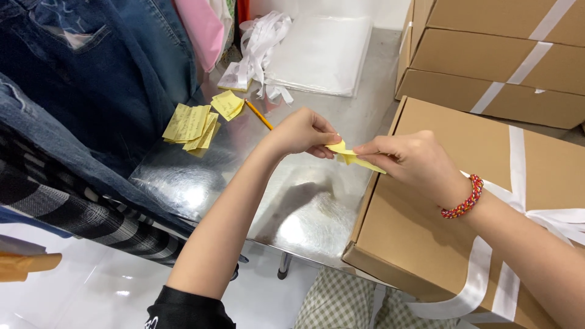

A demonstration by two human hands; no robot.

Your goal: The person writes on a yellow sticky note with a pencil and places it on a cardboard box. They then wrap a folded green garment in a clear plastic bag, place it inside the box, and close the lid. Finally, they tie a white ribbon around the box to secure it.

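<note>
Right now, looking down from my head, I hold a small yellow paper slip (pixel 351 156) between both hands, above the shiny metal table (pixel 304 207). My left hand (pixel 301 133) pinches the slip's left end with thumb and fingertips pressed together; my right hand (pixel 409 159), the one with the beaded bracelet (pixel 464 200) at the wrist, pinches it from the other side, fingers closed on the paper. The slip's long axis runs from hand to hand, sloping a little down toward my right, and its far tip pokes out under my right fingers over the edge of the brown cardboard box (pixel 475 201) tied with white ribbon (pixel 517 164). Both hands touch the slip, so neither is nearer. Beyond my left hand, well apart, lie a pencil (pixel 258 114) and a pile of yellow notes (pixel 191 127).
</note>
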